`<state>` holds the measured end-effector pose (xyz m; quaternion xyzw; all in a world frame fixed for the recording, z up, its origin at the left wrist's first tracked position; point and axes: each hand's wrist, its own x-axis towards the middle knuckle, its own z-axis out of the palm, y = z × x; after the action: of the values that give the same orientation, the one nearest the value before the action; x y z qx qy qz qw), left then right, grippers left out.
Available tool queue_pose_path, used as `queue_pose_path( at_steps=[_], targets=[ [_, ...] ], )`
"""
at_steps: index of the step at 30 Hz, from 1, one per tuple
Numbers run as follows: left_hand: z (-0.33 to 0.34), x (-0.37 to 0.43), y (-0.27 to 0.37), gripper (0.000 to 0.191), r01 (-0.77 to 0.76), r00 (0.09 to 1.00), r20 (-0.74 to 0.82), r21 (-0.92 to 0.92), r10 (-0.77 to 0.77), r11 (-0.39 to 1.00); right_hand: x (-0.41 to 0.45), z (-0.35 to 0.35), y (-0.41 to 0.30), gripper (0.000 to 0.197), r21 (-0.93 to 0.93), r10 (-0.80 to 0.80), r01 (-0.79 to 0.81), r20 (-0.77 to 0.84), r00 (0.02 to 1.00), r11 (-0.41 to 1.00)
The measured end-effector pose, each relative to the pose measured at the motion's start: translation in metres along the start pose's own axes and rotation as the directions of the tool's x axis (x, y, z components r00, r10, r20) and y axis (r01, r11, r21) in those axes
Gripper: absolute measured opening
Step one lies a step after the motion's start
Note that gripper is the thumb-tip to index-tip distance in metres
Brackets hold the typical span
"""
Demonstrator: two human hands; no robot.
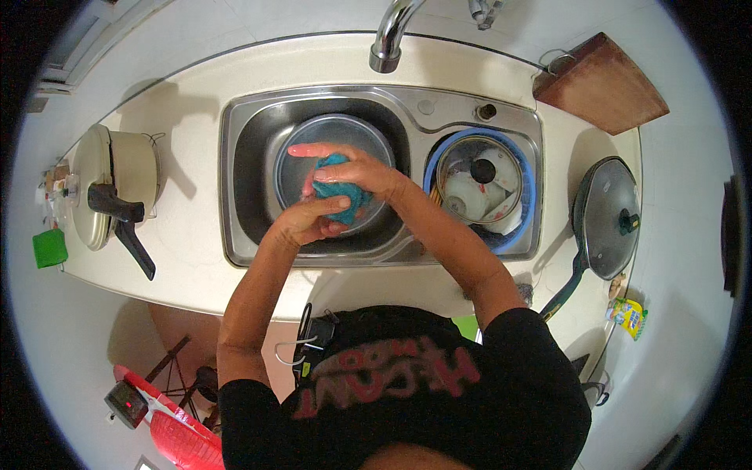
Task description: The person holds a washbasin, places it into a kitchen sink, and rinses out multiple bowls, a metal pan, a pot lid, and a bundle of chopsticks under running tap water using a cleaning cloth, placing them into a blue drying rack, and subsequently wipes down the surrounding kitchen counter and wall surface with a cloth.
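Note:
A wet-looking teal cloth point(348, 197) is bunched up between my two hands, above a round basin point(385, 147) that sits in the left bowl of the steel sink point(249, 170). My left hand point(314, 218) grips the cloth from the lower left, its thumb lying across the front. From the upper right my right hand point(361, 170) clasps it, with one finger stretched out to the left. The hands and the cloth hide part of the basin, so its contents are hard to make out.
A chrome faucet point(386, 56) hangs over the sink's back edge. The right bowl holds a blue basket point(527, 161) of dishes under a glass lid point(461, 153). A pressure cooker point(132, 164) stands left; a lidded pan point(608, 217) and a wooden cutting board point(602, 85) are right.

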<state>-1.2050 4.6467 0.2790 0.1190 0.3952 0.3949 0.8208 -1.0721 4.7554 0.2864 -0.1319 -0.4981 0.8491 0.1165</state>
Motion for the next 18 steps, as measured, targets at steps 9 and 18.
queue_pose_path(
  at_steps=[9, 18],
  targets=[
    [-0.008, 0.017, -0.018, 0.026, 0.114, 0.980, -0.183, 0.196, -0.078, 0.974, 0.016, 0.009, 0.015, 0.037, -0.298, -0.161, 0.143, -0.035, 0.986, 0.944],
    [-0.026, 0.052, -0.039, 0.044, -0.347, 0.784, -0.227, 0.611, 0.578, 0.711, 0.027, 0.016, 0.036, 0.026, -0.632, -0.278, -0.023, -0.372, 0.886, 0.775]
  ],
)
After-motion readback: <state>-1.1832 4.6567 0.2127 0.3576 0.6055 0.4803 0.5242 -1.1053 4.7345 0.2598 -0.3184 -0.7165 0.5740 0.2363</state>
